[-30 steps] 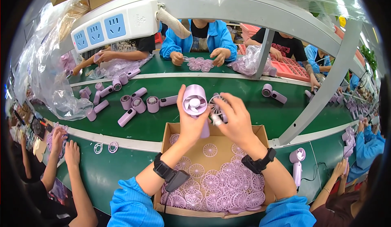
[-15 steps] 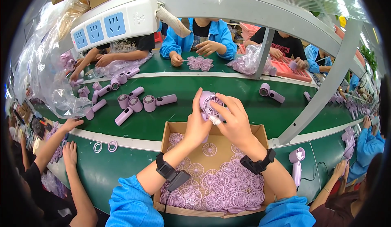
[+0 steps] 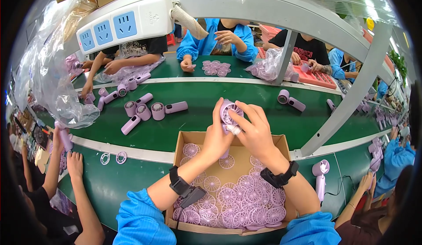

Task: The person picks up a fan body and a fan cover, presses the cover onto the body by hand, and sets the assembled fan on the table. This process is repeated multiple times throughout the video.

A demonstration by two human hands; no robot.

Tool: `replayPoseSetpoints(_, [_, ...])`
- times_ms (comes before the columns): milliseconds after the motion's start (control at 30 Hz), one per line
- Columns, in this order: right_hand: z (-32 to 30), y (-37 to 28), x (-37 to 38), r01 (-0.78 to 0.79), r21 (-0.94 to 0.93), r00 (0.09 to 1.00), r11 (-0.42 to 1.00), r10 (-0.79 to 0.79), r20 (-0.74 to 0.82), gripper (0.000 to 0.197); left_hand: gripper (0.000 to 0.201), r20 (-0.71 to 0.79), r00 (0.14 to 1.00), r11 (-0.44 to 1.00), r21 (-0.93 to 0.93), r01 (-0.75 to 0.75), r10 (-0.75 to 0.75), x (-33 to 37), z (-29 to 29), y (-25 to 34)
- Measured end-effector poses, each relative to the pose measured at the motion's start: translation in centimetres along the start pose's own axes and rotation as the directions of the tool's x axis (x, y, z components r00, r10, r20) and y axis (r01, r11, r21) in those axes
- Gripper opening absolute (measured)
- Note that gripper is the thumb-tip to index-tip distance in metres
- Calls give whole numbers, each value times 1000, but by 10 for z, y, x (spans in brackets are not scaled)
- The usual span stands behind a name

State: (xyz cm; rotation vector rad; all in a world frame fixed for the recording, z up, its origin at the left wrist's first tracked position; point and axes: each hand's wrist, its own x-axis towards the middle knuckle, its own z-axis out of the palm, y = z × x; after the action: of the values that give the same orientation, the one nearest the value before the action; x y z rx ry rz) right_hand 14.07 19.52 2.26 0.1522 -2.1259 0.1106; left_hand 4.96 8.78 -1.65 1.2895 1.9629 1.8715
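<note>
Above the far edge of an open cardboard box (image 3: 242, 151), a lilac handheld fan (image 3: 227, 107) is held up with its round spoked front toward me. My left hand (image 3: 215, 136) wraps the fan from the left and below, hiding most of its handle. My right hand (image 3: 256, 133) is closed on the fan's right side, fingers bent over the spoked grille and the thumb near its lower rim. Something white (image 3: 234, 129), like a wrap, shows at the thumb. Many loose lilac grilles (image 3: 246, 201) lie heaped in the box below my forearms.
A green conveyor (image 3: 200, 126) crosses ahead, carrying several lilac fans (image 3: 143, 111) on the left and another fan (image 3: 291, 100) on the right. A fan (image 3: 320, 174) lies right of the box; two rings (image 3: 121, 158) lie left. A metal post (image 3: 347, 91) slants at right. Co-workers sit around.
The fans on the conveyor have shifted slightly left. The fan in my hands has moved a little right, its grille turned more toward me. A co-worker's hand at left now holds a fan.
</note>
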Motion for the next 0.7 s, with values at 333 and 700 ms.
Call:
replayPoseSetpoints(333, [23, 6, -11, -543, 837, 723, 59, 539, 431, 46, 64, 203, 978, 777, -622, 98, 40, -4, -5, 3])
replayPoseSetpoints(700, [19, 26, -13, -511, 859, 740, -41, 488, 463, 36, 45, 201, 977, 938, -318, 136, -73, 6, 1, 3])
